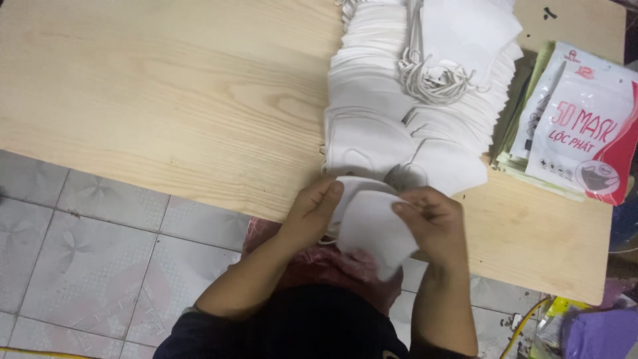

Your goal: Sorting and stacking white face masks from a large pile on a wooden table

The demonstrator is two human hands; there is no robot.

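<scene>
Pinching a folded white fabric face mask, light and limp, the left hand and right hand held opposite edges, each grip pressed on cloth.

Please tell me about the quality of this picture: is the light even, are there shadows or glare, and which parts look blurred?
Head view: soft, even light on the wooden table, no hard shadows; the piled white masks are nearly washed out, their edges hard to separate; faint sheen on the plastic packets; the left hand, the right hand and the mask they hold look slightly smeared; corners darker.
</scene>
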